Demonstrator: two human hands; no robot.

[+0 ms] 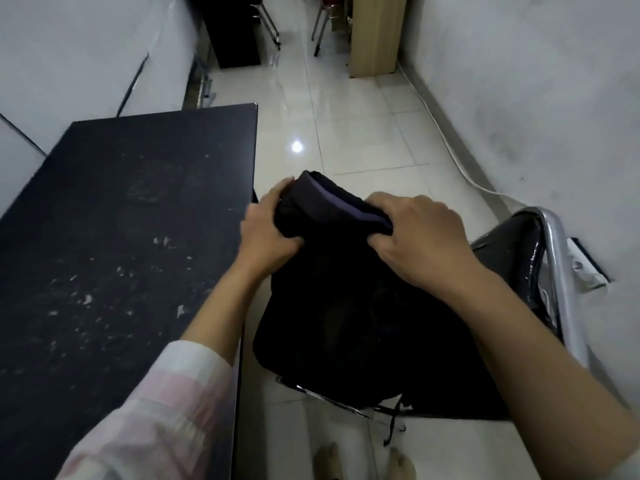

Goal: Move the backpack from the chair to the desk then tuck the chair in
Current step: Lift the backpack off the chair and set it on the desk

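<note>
Left hand [268,230] and right hand [420,233] both have fingers clamped on the top of the black backpack [346,306]. Backpack sits over the chair [540,258], just beside the dark desk [121,220].

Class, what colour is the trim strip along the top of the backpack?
Purple-blue, against the black backpack; the trim strip shows in the head view.

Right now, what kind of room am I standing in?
Probably a plain office or study room: a long dark desk on the left, metal-framed chairs down the aisle, and glossy floor tiles. Both hands grip a black backpack.
</note>
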